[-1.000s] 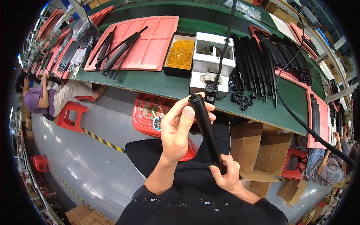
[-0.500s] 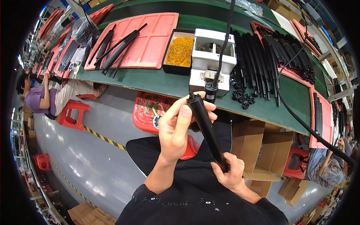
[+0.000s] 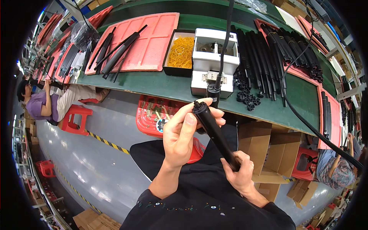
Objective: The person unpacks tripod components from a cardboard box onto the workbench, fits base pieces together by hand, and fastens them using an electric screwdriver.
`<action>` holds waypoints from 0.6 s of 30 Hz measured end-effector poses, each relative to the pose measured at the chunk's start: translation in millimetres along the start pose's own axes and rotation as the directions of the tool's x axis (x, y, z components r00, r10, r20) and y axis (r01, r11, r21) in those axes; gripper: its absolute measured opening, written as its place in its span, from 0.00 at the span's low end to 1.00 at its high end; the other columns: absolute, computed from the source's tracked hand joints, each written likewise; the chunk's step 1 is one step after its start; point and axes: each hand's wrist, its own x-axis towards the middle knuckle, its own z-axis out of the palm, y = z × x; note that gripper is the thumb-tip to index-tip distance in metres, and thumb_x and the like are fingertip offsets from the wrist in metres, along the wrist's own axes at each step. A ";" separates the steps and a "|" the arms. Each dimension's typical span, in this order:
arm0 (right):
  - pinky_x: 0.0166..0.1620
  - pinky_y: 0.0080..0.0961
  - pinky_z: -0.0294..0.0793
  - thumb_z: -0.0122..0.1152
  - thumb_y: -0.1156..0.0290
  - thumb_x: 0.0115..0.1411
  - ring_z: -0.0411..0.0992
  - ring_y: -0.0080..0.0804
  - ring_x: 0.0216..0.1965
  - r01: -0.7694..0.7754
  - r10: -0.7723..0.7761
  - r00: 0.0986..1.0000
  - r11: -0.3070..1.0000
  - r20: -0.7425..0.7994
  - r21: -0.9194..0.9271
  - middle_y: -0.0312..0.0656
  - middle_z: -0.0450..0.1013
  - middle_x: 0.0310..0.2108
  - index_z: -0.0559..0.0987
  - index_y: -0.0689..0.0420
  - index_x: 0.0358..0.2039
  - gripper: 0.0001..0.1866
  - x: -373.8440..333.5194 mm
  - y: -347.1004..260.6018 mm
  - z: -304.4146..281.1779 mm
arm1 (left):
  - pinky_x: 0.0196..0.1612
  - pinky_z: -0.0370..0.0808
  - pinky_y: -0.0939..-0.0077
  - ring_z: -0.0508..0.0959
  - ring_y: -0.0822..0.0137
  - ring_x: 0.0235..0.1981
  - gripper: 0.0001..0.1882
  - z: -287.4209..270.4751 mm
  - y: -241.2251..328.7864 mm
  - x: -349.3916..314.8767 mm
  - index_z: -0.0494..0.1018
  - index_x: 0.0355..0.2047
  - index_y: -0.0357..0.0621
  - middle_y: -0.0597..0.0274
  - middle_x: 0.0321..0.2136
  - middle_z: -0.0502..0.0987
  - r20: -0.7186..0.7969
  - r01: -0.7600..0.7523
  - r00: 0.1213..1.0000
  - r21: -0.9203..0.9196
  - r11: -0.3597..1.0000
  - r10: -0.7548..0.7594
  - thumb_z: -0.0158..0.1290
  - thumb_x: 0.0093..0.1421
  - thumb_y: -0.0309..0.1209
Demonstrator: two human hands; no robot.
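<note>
Tilted across my lap is a black tube [image 3: 215,132] with a notched cap and a small pin at its upper end. The fingers of my left hand [image 3: 179,134] are round that capped end, thumb along the near side. Lower down, my right hand [image 3: 239,172] grips the other end of the tube. Just beyond the cap, an electric screwdriver [image 3: 213,93] hangs on a black cable, in front of a white box-shaped machine [image 3: 214,65] at the bench edge. Small black caps [image 3: 247,99] lie in a heap to the right of the machine.
On the green bench [image 3: 153,80] stand a box of yellow rubber bands [image 3: 180,51], a pink foam tray [image 3: 155,42] with black rods, and rows of black tubes [image 3: 260,61]. Below are a red stool [image 3: 143,126] and open cardboard boxes [image 3: 268,153]. People sit at both sides.
The tube's lower end and my right hand have shifted slightly right, and the capped end has dipped a little. My left hand keeps its hold there.
</note>
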 end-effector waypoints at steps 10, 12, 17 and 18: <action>0.25 0.27 0.73 0.78 0.71 0.50 0.75 0.36 0.19 0.069 -0.068 0.998 0.997 0.011 -0.042 0.41 0.76 0.23 0.76 0.62 0.43 0.23 8.6 5.0 -3.8 | 0.50 0.81 0.61 0.84 0.55 0.42 0.25 -2.6 0.5 1.6 0.68 0.58 0.27 0.38 0.44 0.81 -0.030 -0.023 0.999 -0.099 0.995 0.020 0.39 0.77 0.40; 0.26 0.27 0.72 0.78 0.71 0.50 0.75 0.36 0.20 0.075 -0.073 0.997 0.994 0.022 -0.080 0.40 0.76 0.23 0.77 0.61 0.42 0.22 10.1 3.0 -5.7 | 0.50 0.81 0.61 0.84 0.54 0.42 0.24 -5.6 -0.7 0.7 0.68 0.57 0.27 0.38 0.44 0.80 -0.028 -0.016 1.000 -0.135 0.991 0.013 0.39 0.77 0.39; 0.26 0.26 0.71 0.77 0.71 0.51 0.74 0.34 0.20 0.060 -0.059 0.998 0.996 0.022 -0.064 0.40 0.75 0.23 0.78 0.61 0.41 0.20 12.5 6.6 -7.4 | 0.51 0.81 0.58 0.84 0.52 0.42 0.20 -7.1 1.2 -1.2 0.71 0.53 0.27 0.37 0.44 0.80 -0.025 0.019 0.999 -0.219 0.975 -0.025 0.41 0.76 0.35; 0.26 0.26 0.71 0.76 0.71 0.53 0.73 0.33 0.19 -0.094 0.080 0.990 0.989 0.115 0.114 0.41 0.75 0.23 0.78 0.61 0.41 0.18 12.3 8.4 -8.4 | 0.51 0.81 0.58 0.84 0.52 0.42 0.20 -7.0 0.0 -2.1 0.72 0.52 0.27 0.37 0.44 0.80 -0.007 0.019 1.000 -0.210 0.978 -0.021 0.42 0.75 0.34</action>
